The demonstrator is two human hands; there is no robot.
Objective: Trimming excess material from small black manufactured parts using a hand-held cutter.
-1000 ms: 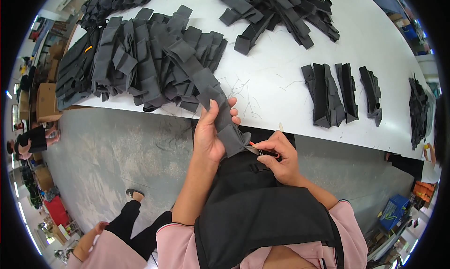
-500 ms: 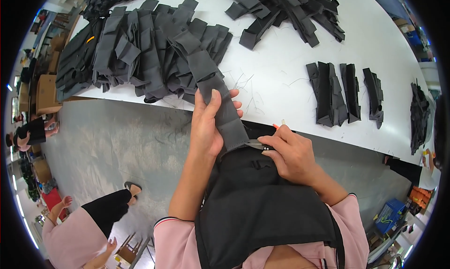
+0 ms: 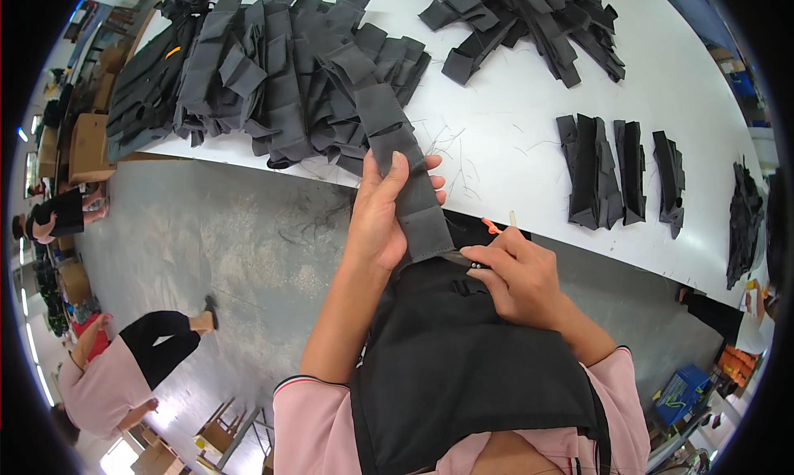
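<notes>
My left hand (image 3: 382,219) is closed around a dark grey fabric strip (image 3: 420,220), thumb on top and fingertips showing at the far side. The strip runs from the pile down past the table edge, its stitched near end angled toward my body. In my right hand (image 3: 527,278) is a small pair of thread snips (image 3: 477,266), pinched between thumb and fingers. Their blades are at the corner of the strip's near end, mostly hidden there. Just beyond my right hand an orange cord or tag (image 3: 491,226) sticks up.
A large pile of grey strips (image 3: 281,78) covers the left of the white table (image 3: 496,152). Another heap (image 3: 529,20) lies farther back. Small bundles (image 3: 591,173) stand in a row at right, among loose threads. A person (image 3: 112,376) walks at lower left.
The table and piles sit slightly farther right in view. Both hands keep their grip, and less of the snips' blades shows. At lower left the person has moved farther away.
</notes>
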